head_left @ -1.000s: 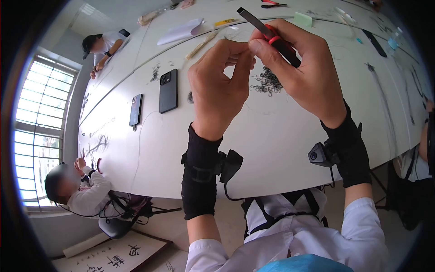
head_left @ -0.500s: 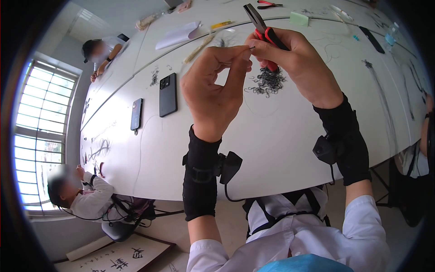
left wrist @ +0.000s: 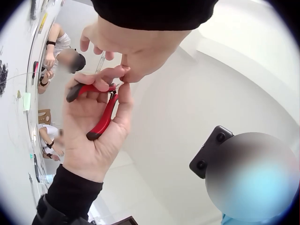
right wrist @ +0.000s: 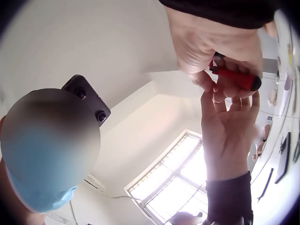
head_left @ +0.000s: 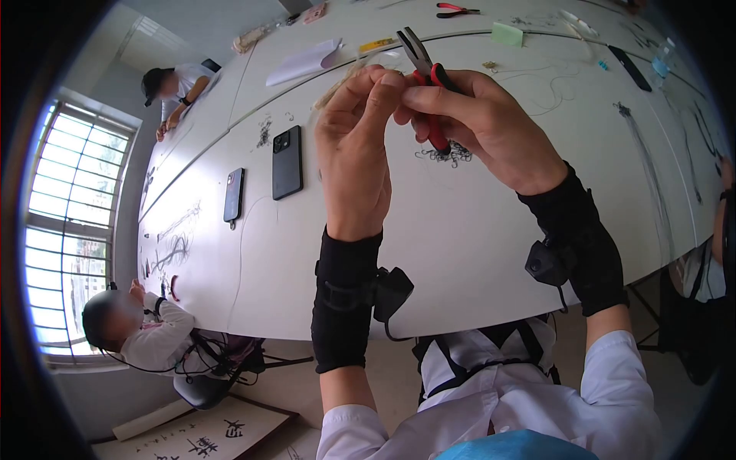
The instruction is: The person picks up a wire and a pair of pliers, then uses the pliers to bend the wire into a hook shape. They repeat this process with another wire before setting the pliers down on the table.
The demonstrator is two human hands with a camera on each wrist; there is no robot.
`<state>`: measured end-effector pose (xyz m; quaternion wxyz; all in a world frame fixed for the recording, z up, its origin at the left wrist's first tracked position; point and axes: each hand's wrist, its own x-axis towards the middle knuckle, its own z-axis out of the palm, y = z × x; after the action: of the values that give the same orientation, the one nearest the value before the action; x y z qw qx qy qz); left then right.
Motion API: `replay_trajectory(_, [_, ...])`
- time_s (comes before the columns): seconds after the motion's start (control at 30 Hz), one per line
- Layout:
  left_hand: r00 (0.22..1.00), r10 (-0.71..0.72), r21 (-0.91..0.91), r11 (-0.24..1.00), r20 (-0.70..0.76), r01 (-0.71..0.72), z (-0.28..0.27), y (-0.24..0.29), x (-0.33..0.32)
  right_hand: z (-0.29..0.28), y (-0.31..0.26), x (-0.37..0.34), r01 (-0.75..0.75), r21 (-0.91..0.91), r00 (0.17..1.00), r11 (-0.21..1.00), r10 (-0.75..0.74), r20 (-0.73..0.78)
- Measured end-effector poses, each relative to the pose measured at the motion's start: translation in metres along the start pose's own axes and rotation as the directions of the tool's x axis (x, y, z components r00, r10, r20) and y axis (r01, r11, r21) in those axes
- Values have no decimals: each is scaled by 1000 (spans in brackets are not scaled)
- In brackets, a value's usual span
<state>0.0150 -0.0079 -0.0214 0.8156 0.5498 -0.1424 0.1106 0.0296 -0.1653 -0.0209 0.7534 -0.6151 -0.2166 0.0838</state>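
Note:
My left hand (head_left: 354,153) pinches a tiny thin piece between thumb and forefinger, mostly hidden by the fingertips. Against it, at the fingertips, is my right hand (head_left: 502,130), whose fingers curl round red-handled pliers (head_left: 418,55); their metal jaws point up and stand slightly apart. The left wrist view shows the pliers (left wrist: 107,115) across the right palm (left wrist: 84,122), handles spread. Seen from the right wrist, the left hand (right wrist: 228,136) meets the right fingers below a red handle (right wrist: 234,78). Under the right hand lies a pile of small dark curled pieces (head_left: 454,156).
On the white table (head_left: 452,253) lie a dark phone (head_left: 287,162), a smaller phone (head_left: 234,195), white paper (head_left: 305,61), a green note (head_left: 507,34) and other pliers (head_left: 458,10). A bottle (head_left: 662,69) stands at the right. Two people (head_left: 146,330) sit at the left.
My left hand has turned, its thumb now uppermost and its fingers closer together. The right hand has come slightly down and left, the pliers have swung more upright, and their jaws have parted.

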Motion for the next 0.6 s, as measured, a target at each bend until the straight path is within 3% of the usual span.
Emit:
replay_trajectory(0.3, [984, -174, -300, 938, 22, 173, -6, -4, -2, 1, 6, 5, 21, 35, 1000, 999, -21, -17])
replay_trajectory(0.6, [958, -282, -395, 876, 44, 277, -5, -3, -2, 0, 5, 6, 39, 24, 998, 999, -38, -47])
